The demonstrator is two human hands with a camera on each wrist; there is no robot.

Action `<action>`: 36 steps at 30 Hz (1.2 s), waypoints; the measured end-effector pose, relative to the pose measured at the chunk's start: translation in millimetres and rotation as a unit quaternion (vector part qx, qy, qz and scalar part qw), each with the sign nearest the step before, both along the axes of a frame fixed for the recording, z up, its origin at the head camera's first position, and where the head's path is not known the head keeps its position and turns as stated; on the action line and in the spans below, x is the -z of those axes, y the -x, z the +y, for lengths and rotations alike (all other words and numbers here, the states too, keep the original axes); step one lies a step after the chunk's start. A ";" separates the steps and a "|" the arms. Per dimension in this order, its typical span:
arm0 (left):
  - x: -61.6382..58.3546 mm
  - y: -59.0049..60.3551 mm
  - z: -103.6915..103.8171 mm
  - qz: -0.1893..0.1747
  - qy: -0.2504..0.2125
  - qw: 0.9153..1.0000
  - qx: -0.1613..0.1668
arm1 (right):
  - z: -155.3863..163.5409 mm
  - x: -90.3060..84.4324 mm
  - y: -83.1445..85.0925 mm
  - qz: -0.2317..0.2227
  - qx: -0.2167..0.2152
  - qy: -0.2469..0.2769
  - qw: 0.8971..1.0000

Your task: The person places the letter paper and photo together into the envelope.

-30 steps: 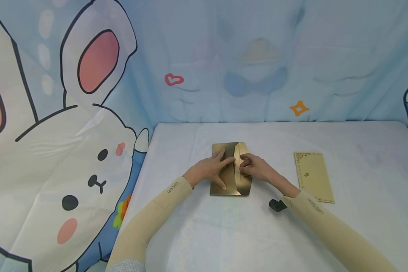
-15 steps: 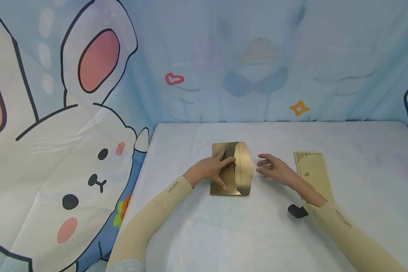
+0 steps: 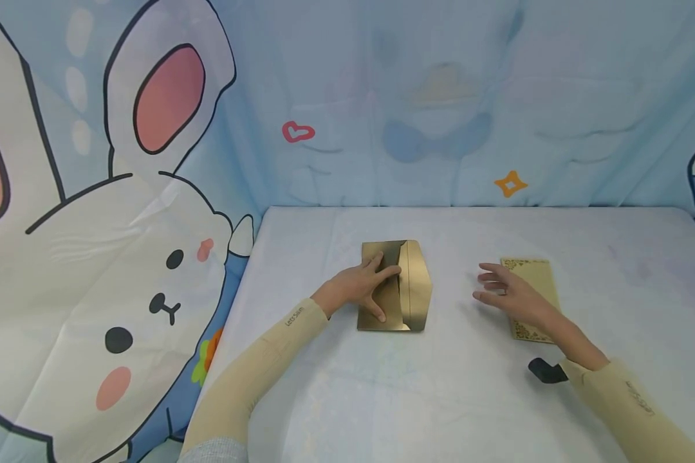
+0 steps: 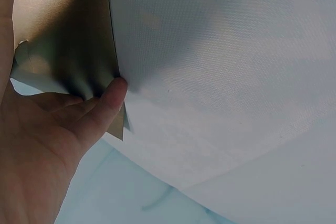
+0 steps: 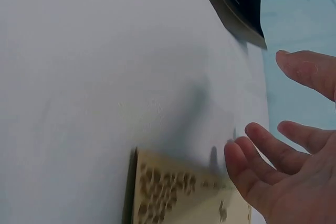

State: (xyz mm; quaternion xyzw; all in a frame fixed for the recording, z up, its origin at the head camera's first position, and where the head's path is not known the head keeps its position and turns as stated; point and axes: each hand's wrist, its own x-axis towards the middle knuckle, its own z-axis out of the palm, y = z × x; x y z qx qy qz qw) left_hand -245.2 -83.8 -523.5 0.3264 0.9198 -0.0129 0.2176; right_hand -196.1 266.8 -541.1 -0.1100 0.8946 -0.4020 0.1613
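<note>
A gold envelope [image 3: 417, 289] lies on the table with its flap folded out to the right. My left hand [image 3: 356, 287] rests on it with fingers spread, pressing its left part down; the left wrist view shows the thumb at the edge of the envelope [image 4: 63, 30]. My right hand [image 3: 515, 296] hovers over a pale yellow card [image 3: 538, 276] with a dark floral border, fingers loosely bent and holding nothing. In the right wrist view the card [image 5: 184, 198] lies below the right hand [image 5: 294, 166], apart from the fingers. The hand hides part of the card in the head view.
A white cloth covers the table [image 3: 440, 399]. Behind it hangs a light blue curtain [image 3: 347, 77], and a printed rabbit [image 3: 92, 289] fills the left side. A small black piece [image 3: 547, 371] sits at the right wrist.
My right hand has let go of the envelope's flap and moved right, over the card. The left hand stays in place on the envelope.
</note>
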 end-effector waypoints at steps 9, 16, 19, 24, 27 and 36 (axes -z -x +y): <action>-3.4 3.5 10.2 0.008 -0.009 1.000 0.013 | 58.1 5.8 -4.1 0.008 0.029 -0.018 0.999; -4.6 4.1 14.0 0.005 -0.006 1.000 0.015 | 85.6 5.5 -4.6 0.038 0.079 -0.069 0.994; -5.0 3.7 15.4 0.003 -0.010 1.000 0.017 | 92.1 9.5 -6.0 0.039 0.106 -0.093 0.989; -3.2 3.4 18.0 -0.001 -0.014 1.000 0.015 | 96.8 19.5 -8.1 0.035 0.139 -0.115 0.983; -1.8 2.9 18.8 0.000 -0.013 1.000 0.017 | 96.0 25.8 -7.8 0.046 0.148 -0.128 0.980; -1.5 -2.8 3.1 -0.003 -0.015 1.000 0.005 | 68.7 36.4 -3.0 0.076 0.139 -0.146 0.977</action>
